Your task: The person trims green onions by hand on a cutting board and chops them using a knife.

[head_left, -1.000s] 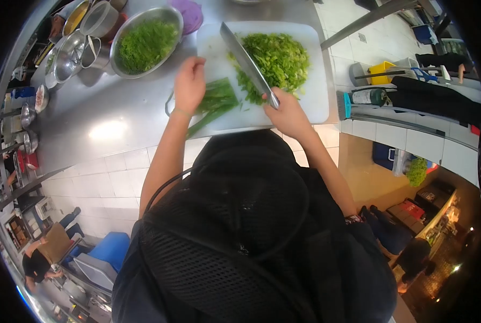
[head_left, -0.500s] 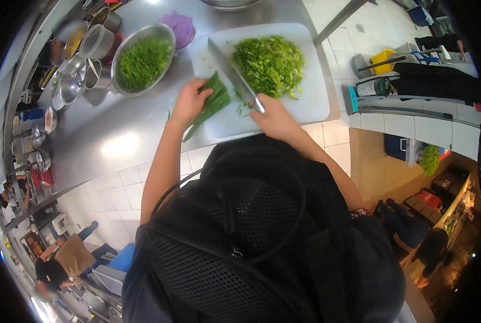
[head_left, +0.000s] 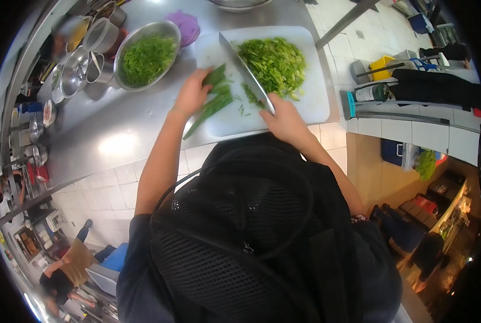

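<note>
My right hand (head_left: 282, 119) is closed round the handle of a knife (head_left: 247, 72), whose blade slants up and left across the white cutting board (head_left: 317, 102). Right of the blade lies a heap of chopped greens (head_left: 273, 65), and a few small cut bits touch the blade's lower part. At the board's left edge my left hand (head_left: 192, 92) has its fingers closed on a bunch of long green leaves (head_left: 214, 102). The leaves hang partly over the board's left side.
A steel bowl of chopped greens (head_left: 149, 60) stands left of the board, beside a purple cloth-like item (head_left: 184, 26). Further left are a clear container (head_left: 101, 35) and a metal bowl (head_left: 73, 75). Other people are at lower left and lower right.
The knife and my right hand have moved right, away from the leaves, with small cut bits beside the blade. The leaves in my left hand are spread more apart.
</note>
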Tool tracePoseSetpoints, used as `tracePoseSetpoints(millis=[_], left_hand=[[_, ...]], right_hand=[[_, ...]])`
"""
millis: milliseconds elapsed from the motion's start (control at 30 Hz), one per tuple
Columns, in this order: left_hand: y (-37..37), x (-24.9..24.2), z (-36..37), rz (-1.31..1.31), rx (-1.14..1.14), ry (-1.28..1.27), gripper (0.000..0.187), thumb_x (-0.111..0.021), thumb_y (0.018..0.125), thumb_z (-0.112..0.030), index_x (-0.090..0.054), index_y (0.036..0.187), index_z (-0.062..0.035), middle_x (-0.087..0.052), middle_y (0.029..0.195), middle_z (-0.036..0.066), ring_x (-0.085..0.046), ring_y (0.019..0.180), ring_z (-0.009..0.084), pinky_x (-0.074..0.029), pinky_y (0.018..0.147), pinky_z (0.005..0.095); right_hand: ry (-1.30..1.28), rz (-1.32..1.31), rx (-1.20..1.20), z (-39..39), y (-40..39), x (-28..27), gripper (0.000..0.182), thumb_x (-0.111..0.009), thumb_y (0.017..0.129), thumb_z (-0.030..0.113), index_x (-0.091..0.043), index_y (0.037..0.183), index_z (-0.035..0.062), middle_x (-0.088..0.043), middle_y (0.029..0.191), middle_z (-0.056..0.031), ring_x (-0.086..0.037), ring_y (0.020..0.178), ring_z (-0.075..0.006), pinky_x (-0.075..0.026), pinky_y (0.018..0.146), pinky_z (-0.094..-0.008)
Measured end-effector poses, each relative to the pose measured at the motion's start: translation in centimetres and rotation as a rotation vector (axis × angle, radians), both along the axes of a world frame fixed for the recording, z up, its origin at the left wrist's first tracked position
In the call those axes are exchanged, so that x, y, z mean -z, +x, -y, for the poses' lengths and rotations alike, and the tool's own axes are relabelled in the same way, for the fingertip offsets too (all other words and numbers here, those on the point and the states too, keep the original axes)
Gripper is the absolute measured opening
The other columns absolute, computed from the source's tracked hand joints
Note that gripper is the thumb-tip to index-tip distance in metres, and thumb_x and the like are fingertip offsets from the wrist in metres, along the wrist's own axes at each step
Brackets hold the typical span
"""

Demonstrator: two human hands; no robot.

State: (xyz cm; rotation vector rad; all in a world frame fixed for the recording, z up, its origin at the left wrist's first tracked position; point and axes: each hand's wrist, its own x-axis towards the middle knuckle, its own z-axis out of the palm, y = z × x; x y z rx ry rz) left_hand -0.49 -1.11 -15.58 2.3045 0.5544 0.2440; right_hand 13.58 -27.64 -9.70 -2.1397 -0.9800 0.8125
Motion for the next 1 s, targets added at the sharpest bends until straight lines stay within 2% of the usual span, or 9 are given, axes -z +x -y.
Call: tracePoseSetpoints(millis=[133, 200, 267, 367, 433, 633, 867, 933, 1000], left_hand=[[0.5, 0.3, -0.7, -0.002, 0.006, 0.053, 0.056, -0.075, 0.084, -0.001, -0.063, 0.139, -0.0016, -0.067, 0.122, 0.019, -0.064, 0.114, 0.0398, -0.049, 0.1, 0.0429], [0.4, 0.3, -0.8, 0.016, 0.017, 0.102, 0.056, -0.076, 0.083, -0.001, -0.063, 0.138, -0.0028, -0.067, 0.124, 0.019, -0.064, 0.114, 0.0396, -0.05, 0.101, 0.0427], [0.2, 0.5, -0.9, 0.022, -0.067, 0.051, 0.06, -0.078, 0.082, -0.001, -0.063, 0.14, -0.0047, -0.067, 0.128, 0.019, -0.063, 0.118, 0.0385, -0.049, 0.104, 0.0428], [-0.4, -0.7, -1.2, -0.033, 0.043, -0.025, 0.063, -0.078, 0.08, -0.002, -0.063, 0.141, -0.0049, -0.067, 0.131, 0.018, -0.061, 0.123, 0.0376, -0.047, 0.109, 0.0429], [-0.6, -0.6, -1.8, -0.044, 0.064, -0.035, 0.064, -0.078, 0.079, -0.001, -0.062, 0.141, -0.0048, -0.067, 0.131, 0.018, -0.06, 0.125, 0.0376, -0.046, 0.11, 0.043], [0.3, -0.4, -2.3, -0.066, 0.091, 0.003, 0.065, -0.076, 0.076, 0.006, -0.064, 0.139, -0.0039, -0.067, 0.13, 0.019, -0.062, 0.121, 0.0374, -0.049, 0.108, 0.0427], [0.2, -0.3, -2.0, -0.04, 0.063, 0.026, 0.062, -0.074, 0.074, 0.009, -0.066, 0.135, -0.0032, -0.068, 0.127, 0.019, -0.065, 0.117, 0.0379, -0.052, 0.103, 0.0439], [0.2, 0.0, -2.0, -0.04, 0.056, 0.061, 0.062, -0.074, 0.074, 0.009, -0.067, 0.134, -0.0033, -0.068, 0.126, 0.019, -0.065, 0.117, 0.038, -0.052, 0.103, 0.0438], [0.2, 0.3, -2.3, -0.043, 0.054, 0.11, 0.061, -0.073, 0.075, 0.009, -0.067, 0.134, -0.0034, -0.068, 0.126, 0.019, -0.065, 0.117, 0.0381, -0.052, 0.103, 0.0436]], right_hand=[[-0.113, 0.353, -0.019, -1.4, 2.0, 0.3, 0.035, -0.073, 0.092, 0.02, -0.054, 0.115, 0.0016, -0.07, 0.096, -0.0268, -0.069, 0.091, -0.0478, -0.053, 0.08, -0.0571], [-0.078, 0.568, 0.019, -1.9, 3.5, 1.7, 0.039, -0.076, 0.089, 0.018, -0.054, 0.12, 0.0074, -0.071, 0.1, -0.0182, -0.07, 0.088, -0.0435, -0.054, 0.073, -0.0526], [-0.128, 0.568, 0.016, -1.9, 3.8, 2.4, 0.037, -0.076, 0.09, 0.018, -0.056, 0.119, 0.0083, -0.071, 0.105, -0.0158, -0.07, 0.089, -0.0408, -0.055, 0.074, -0.0511], [0.004, 0.682, -0.016, -1.9, 3.6, 3.3, 0.031, -0.075, 0.089, 0.016, -0.059, 0.113, 0.0076, -0.069, 0.1, -0.0152, -0.069, 0.092, -0.0382, -0.055, 0.075, -0.0498], [0.257, 0.871, -0.032, -2.8, 3.1, 3.0, 0.023, -0.074, 0.088, 0.015, -0.063, 0.106, 0.0067, -0.066, 0.095, -0.0136, -0.067, 0.095, -0.0358, -0.054, 0.077, -0.0481], [0.299, 0.489, -0.306, -9.8, 0.2, 5.2, 0.009, -0.07, 0.088, 0.011, -0.069, 0.095, 0.0049, -0.065, 0.098, -0.0125, -0.066, 0.095, -0.036, -0.054, 0.081, -0.048], [0.191, 0.585, -0.331, -13.2, -1.2, 6.8, 0.006, -0.07, 0.084, 0.007, -0.07, 0.089, 0.0039, -0.065, 0.106, -0.0133, -0.064, 0.104, -0.0362, -0.055, 0.086, -0.0483], [0.043, 0.515, -0.414, -13.6, -1.1, 6.3, 0.022, -0.072, 0.082, 0.006, -0.074, 0.104, 0.0034, -0.066, 0.115, -0.0154, -0.062, 0.116, -0.0349, -0.055, 0.094, -0.0478], [0.013, 0.555, -0.48, -14.0, -1.1, 5.6, 0.021, -0.071, 0.082, 0.005, -0.073, 0.103, 0.0039, -0.065, 0.115, -0.0146, -0.061, 0.116, -0.0344, -0.053, 0.095, -0.0483]])
